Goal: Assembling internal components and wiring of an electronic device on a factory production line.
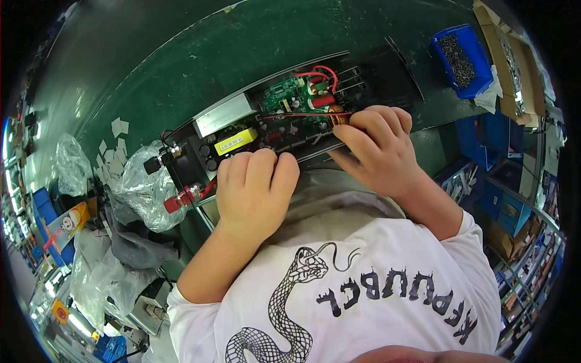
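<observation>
An opened power inverter (290, 115), a long black metal case with a green circuit board inside, lies slantwise on the bench before me. My left hand (257, 187) is closed over its near edge, beside a yellow transformer (236, 142); its fingertips are mostly hidden. Further right, my right hand (381, 148) has its fingers curled over the same near edge, thumb on the outer side, close to a copper coil (337, 115) and thin red and black wires. A black terminal (158, 163) and a red terminal (180, 199) stick out of the case's left end.
A blue bin (469, 86) of small screws stands at the far right, beside a cardboard box (514, 78). Clear plastic bags (148, 187) and scattered white paper pieces (113, 158) lie at the left. The bench top (242, 48) is green. Blue bins fill a rack at the right.
</observation>
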A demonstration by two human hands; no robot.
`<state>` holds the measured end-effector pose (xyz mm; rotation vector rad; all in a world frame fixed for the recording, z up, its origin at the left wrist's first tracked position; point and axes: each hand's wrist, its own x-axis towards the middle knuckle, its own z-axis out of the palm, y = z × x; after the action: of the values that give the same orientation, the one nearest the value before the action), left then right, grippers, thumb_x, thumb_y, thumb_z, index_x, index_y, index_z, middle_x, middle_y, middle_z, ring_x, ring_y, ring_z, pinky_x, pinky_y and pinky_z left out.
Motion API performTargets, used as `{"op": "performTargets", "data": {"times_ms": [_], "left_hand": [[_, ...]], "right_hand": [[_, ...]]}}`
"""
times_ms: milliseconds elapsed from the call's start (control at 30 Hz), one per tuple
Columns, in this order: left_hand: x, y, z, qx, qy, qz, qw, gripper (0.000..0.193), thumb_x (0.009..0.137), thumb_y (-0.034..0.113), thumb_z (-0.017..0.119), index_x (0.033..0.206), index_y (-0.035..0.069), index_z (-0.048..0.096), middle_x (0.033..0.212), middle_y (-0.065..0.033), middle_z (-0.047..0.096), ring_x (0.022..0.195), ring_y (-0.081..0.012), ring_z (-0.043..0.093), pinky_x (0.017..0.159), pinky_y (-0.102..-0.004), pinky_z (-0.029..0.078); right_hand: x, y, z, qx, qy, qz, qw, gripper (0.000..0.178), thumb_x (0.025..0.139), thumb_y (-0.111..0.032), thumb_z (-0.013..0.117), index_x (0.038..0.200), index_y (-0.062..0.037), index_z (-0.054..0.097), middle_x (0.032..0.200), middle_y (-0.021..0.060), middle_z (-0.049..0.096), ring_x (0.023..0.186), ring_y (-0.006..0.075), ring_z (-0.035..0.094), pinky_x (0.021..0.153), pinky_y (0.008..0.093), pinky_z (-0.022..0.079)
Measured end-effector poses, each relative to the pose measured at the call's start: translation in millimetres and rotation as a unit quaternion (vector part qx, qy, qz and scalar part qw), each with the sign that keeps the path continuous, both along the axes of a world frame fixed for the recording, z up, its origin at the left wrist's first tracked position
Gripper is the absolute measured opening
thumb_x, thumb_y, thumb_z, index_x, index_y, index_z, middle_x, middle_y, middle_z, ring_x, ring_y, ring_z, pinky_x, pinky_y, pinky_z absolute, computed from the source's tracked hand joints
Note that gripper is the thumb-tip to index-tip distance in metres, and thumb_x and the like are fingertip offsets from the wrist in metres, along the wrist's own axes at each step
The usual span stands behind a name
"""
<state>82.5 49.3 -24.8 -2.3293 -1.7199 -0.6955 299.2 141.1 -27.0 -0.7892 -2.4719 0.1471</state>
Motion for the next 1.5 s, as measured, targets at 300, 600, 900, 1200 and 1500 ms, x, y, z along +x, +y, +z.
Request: {"op": "performTargets", "data": {"times_ms": [300, 600, 900, 1200, 1500], "left_hand": [[-2, -2, 0, -0.005, -0.007, 0.008, 1.000, 0.021, 0.073, 0.012, 0.073, 0.092, 0.011, 0.064, 0.089, -0.0051, 0.055, 0.073, -0.0240, 0.054, 0.062, -0.0379, 0.040], [-22, -11, 2, -0.029, -0.019, -0.021, 0.999, 0.019, 0.072, 0.014, 0.070, 0.089, 0.015, 0.061, 0.085, -0.0016, 0.054, 0.071, -0.0205, 0.054, 0.063, -0.0353, 0.039], [-19, -12, -2, -0.003, -0.038, -0.003, 0.999, 0.021, 0.071, 0.014, 0.071, 0.089, 0.016, 0.060, 0.086, 0.0000, 0.055, 0.072, -0.0187, 0.055, 0.062, -0.0345, 0.037], [-25, -16, -10, 0.039, -0.077, -0.033, 0.996, 0.029, 0.074, 0.012, 0.074, 0.098, 0.013, 0.059, 0.094, -0.0033, 0.062, 0.076, -0.0218, 0.057, 0.065, -0.0368, 0.040], [-23, -11, -12, 0.059, -0.060, -0.037, 0.996, 0.033, 0.073, 0.011, 0.075, 0.100, 0.013, 0.056, 0.093, -0.0038, 0.061, 0.072, -0.0220, 0.056, 0.062, -0.0358, 0.039]], "right_hand": [[60, 73, 13, -0.081, -0.006, -0.209, 0.974, 0.024, 0.090, -0.007, 0.071, 0.112, -0.0005, 0.065, 0.111, 0.0178, 0.062, 0.099, 0.0331, 0.065, 0.084, 0.0397, 0.053], [57, 78, 7, -0.147, 0.010, -0.348, 0.926, 0.020, 0.101, -0.021, 0.062, 0.113, -0.0051, 0.064, 0.101, 0.0128, 0.070, 0.091, 0.0255, 0.068, 0.080, 0.0355, 0.052], [-2, 26, 85, -0.151, -0.157, 0.128, 0.968, 0.022, 0.074, -0.006, 0.078, 0.095, -0.0048, 0.070, 0.072, 0.0063, 0.056, 0.062, 0.0244, 0.056, 0.054, 0.0364, 0.045], [-11, 28, 77, -0.108, -0.232, 0.154, 0.954, 0.020, 0.071, -0.010, 0.076, 0.089, -0.0096, 0.067, 0.071, 0.0027, 0.051, 0.066, 0.0214, 0.057, 0.055, 0.0353, 0.045], [-5, 24, 85, -0.091, -0.199, 0.130, 0.967, 0.018, 0.072, -0.006, 0.075, 0.089, -0.0064, 0.069, 0.075, 0.0054, 0.060, 0.069, 0.0253, 0.062, 0.057, 0.0364, 0.048]]}}
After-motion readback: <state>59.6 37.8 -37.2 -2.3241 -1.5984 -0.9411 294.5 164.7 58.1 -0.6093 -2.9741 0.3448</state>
